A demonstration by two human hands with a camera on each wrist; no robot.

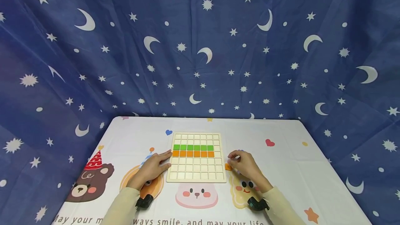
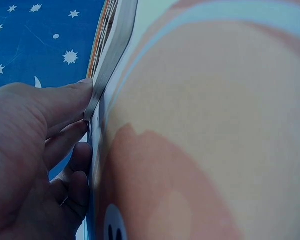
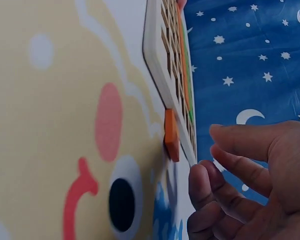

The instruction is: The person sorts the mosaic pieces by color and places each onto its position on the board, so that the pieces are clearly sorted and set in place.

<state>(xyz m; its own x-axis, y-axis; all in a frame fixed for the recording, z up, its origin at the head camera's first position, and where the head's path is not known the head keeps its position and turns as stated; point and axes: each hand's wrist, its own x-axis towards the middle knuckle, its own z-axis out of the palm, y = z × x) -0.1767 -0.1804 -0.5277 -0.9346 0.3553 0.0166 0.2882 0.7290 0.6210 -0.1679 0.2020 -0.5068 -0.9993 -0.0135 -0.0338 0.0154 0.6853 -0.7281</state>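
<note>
A pale wooden grid board [image 1: 196, 180] lies flat on the table. Across its cells runs a row of green square tiles [image 1: 187, 147], with a row of orange square tiles [image 1: 189, 153] just below. My left hand [image 1: 153, 167] rests its fingertips at the board's left edge, thumb and fingers spread apart. A loose orange tile [image 3: 171, 135] sits on the tablecloth beside the board's right edge. Over this tile hovers my right hand [image 1: 245, 164], its fingers loosely bent. In the right wrist view the thumb and fingers are apart, with nothing between them.
The white tablecloth [image 1: 278, 162] carries printed cartoon faces, hearts, stars and lettering. Behind the table and at its sides hangs a blue curtain [image 1: 200, 44] with moons and stars. Dark wrist devices [image 1: 257, 204] sit below both hands.
</note>
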